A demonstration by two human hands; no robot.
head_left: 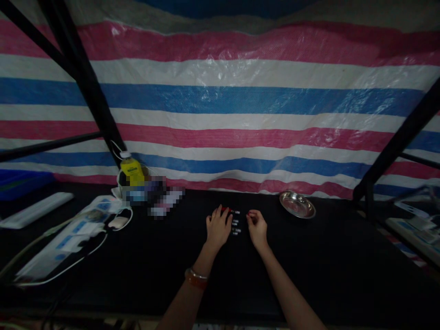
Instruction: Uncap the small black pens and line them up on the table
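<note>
My left hand (pixel 217 227) rests palm down near the middle of the black table, fingers apart, with its fingertips at a slim red item (pixel 225 209). To the right of that hand lie several small dark items (pixel 235 224) with whitish marks, set in a short column. They are too small and dim to name, and my left hand partly covers them. Just right of the column, my right hand (pixel 257 228) pinches a small red piece (pixel 248 214) between thumb and fingers. Most of that piece is hidden by the fingertips.
A round metal dish (pixel 297 205) sits at the back right. On the left are a white power strip (pixel 74 233) with cables, a yellow bottle (pixel 132 169) and a blue tray (pixel 24 181). Black frame posts (pixel 96 101) and a striped sheet (pixel 240 98) border the black table (pixel 330 270).
</note>
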